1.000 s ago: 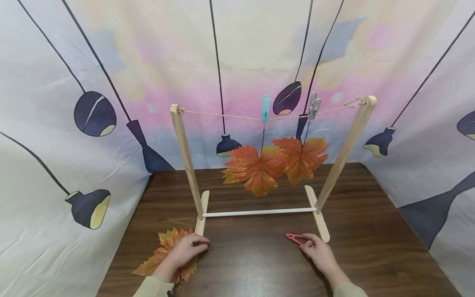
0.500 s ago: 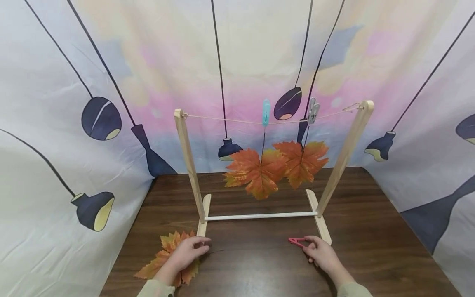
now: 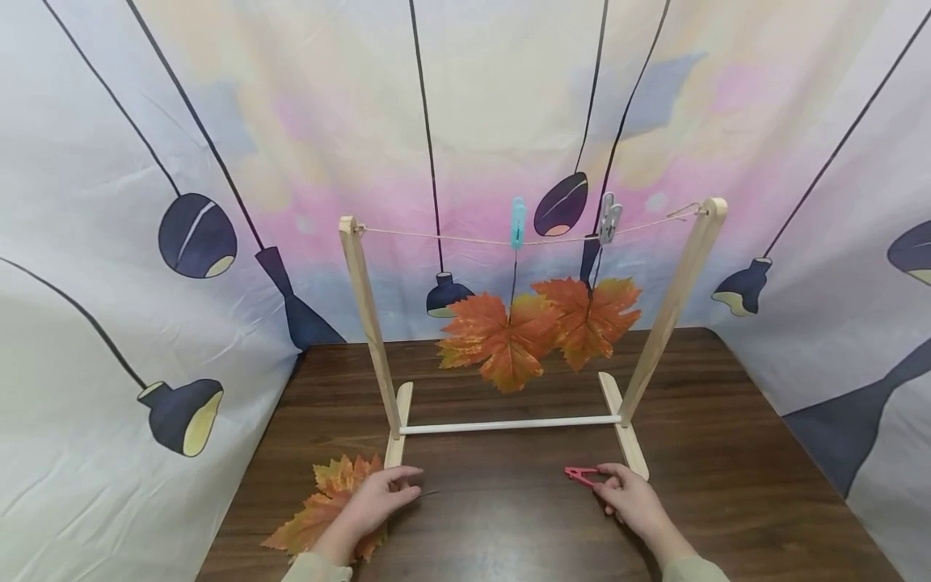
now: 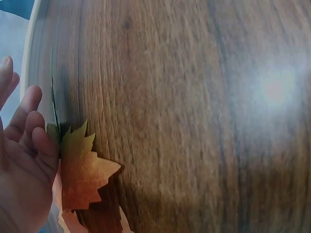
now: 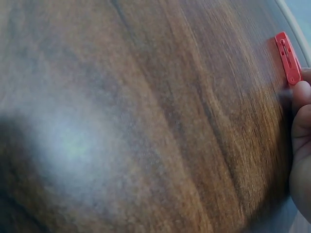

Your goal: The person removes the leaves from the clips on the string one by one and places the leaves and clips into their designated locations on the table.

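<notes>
In the head view my left hand (image 3: 376, 503) is above an orange maple leaf (image 3: 309, 521) lying on the table. Its fingers are loosely bent with nothing between them, and the leaf's thin stem (image 4: 52, 87) runs just past them in the left wrist view. The hand covers part of this leaf. My right hand (image 3: 631, 498) pinches a red clothespin (image 3: 579, 475) by one end, low over the table's right half. Its other end points left, toward the table's middle; the same clothespin (image 5: 288, 58) shows at the right edge of the right wrist view.
A wooden frame (image 3: 372, 339) with a white crossbar (image 3: 509, 424) stands behind the hands. From its string (image 3: 436, 235), a light blue clothespin (image 3: 518, 222) and a grey clothespin (image 3: 609, 220) hold two hanging leaves (image 3: 505, 343). Printed cloth surrounds the brown table (image 3: 502, 525).
My left hand has shifted slightly right along the stem, its thumb and fingers spreading apart. The right hand keeps the red clothespin, nearly still. The head view has tilted a little.
</notes>
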Tool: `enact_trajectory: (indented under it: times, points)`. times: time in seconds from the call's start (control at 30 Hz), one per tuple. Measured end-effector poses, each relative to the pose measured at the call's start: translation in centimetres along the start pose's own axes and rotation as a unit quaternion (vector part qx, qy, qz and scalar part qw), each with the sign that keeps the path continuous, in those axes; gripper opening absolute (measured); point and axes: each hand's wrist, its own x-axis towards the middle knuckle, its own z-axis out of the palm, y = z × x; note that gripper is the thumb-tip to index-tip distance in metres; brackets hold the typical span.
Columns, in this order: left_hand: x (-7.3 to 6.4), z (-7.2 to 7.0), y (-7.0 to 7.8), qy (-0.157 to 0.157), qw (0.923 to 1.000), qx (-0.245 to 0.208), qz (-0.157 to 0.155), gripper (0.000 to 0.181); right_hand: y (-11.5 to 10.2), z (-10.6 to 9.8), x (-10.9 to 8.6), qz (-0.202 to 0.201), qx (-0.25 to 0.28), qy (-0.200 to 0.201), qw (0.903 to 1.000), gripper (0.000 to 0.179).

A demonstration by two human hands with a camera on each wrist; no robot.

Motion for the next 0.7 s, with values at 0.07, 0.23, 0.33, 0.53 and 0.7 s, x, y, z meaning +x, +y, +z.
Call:
enact_trajectory:
  times: [0.07,0.23,0.33,0.53,0.7]
  points:
    - [0.1,0.0,0.1,-0.004,1.0,-0.005,-0.001,0.032,0.1,0.0,0.0,0.002,0.007,-0.001,1.0,0.04]
    - [0.4,0.1,0.6,-0.006,0.9999,-0.008,0.002,0.031,0.1,-0.1,0.0,0.01,0.03,-0.005,0.9995,0.039]
    - [0.5,0.1,0.8,-0.004,1.0,-0.005,0.002,0.031,0.1,-0.2,0.0,0.015,0.039,-0.009,0.9991,0.04]
    - [0.9,0.1,1.4,-0.001,1.0,0.008,0.004,0.031,-0.1,-0.2,0.2,0.021,0.041,-0.01,0.9989,0.039]
    - [1.3,0.1,1.8,0.003,1.0,-0.002,0.001,0.031,-0.7,-0.3,0.4,0.021,0.027,-0.007,0.9994,0.041]
